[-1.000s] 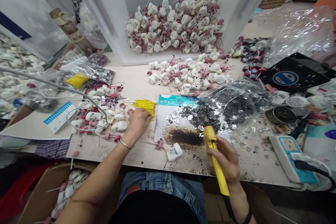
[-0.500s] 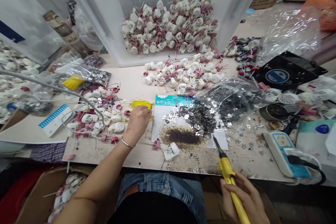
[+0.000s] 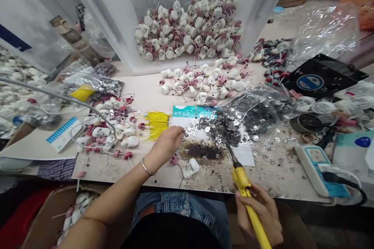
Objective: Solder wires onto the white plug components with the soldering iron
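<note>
My left hand [image 3: 169,141], with a bangle at the wrist, is over the left edge of the white sheet, its fingertips pinched together; what they hold is too small to make out. Left of it lies a bundle of yellow wires [image 3: 157,125]. Wrapped in my right hand [image 3: 258,212] is a yellow soldering iron [image 3: 242,179], its dark tip near the pile of small metal pieces [image 3: 226,130]. Dark brown residue [image 3: 204,151] covers part of the sheet. A white plastic part [image 3: 191,168] rests just below my left hand.
A large clear bin [image 3: 128,60] of white and pink parts stands at the back, more parts before it. Loose parts [image 3: 101,131] lie left. On the right are a black fan [image 3: 317,79], a metal cup [image 3: 306,123] and a power strip [image 3: 320,171].
My left hand has moved right, off the yellow wires, to the edge of the sheet. My right hand has brought the iron left and its tip slightly up toward the metal pieces.
</note>
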Demonstrator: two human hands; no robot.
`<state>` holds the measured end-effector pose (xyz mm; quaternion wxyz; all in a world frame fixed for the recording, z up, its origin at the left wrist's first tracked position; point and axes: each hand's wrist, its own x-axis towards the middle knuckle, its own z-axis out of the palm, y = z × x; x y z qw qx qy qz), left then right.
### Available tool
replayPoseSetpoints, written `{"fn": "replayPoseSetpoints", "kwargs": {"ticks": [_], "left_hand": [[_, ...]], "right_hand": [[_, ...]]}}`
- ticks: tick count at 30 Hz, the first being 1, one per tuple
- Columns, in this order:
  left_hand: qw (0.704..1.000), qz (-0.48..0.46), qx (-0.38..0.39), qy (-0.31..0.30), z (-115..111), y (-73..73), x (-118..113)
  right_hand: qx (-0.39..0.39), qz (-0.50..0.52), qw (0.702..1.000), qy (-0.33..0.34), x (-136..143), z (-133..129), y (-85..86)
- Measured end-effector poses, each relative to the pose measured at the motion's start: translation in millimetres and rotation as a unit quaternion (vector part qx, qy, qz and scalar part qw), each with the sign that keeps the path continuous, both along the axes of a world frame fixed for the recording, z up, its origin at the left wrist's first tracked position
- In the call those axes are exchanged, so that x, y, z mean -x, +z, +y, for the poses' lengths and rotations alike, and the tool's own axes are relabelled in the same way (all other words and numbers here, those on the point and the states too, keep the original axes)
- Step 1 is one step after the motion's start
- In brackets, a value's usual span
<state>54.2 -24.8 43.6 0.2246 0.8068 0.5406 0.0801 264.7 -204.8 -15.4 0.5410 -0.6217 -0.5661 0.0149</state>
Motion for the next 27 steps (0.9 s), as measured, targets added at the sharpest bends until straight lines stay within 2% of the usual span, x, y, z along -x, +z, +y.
{"fn": "replayPoseSetpoints", "kwargs": {"ticks": [3,6,9,12,15,18,23,27], "left_hand": [[0.988,0.029,0.095,-0.116,-11,-1.8,-27],[0.980,0.041,0.096,-0.169,-13,-8.1,-46],[0.973,0.041,0.075,-0.215,-7,-13.3,-49],[0.965,0.042,0.052,-0.252,1,-14.8,-39],[0.962,0.045,0.036,-0.265,4,-13.8,-24],[0.968,0.047,0.023,-0.244,2,-12.7,-17],[0.976,0.044,0.000,-0.211,0,-19.9,-32],[0.973,0.049,-0.013,-0.225,5,-29.2,-42]], "right_hand": [[0.013,-0.016,0.998,0.057,-3,10,-11.8],[0.026,-0.045,0.989,0.135,-9,24,-26.9],[0.045,-0.070,0.975,0.205,-14,37,-36.2],[0.037,-0.076,0.970,0.229,-12,47,-37.5],[0.019,-0.078,0.970,0.229,-5,55,-34.7],[0.007,-0.086,0.973,0.214,2,62,-28.7],[-0.029,-0.081,0.982,0.167,8,68,-20.8],[-0.003,-0.089,0.975,0.206,12,76,-27.3]]}}
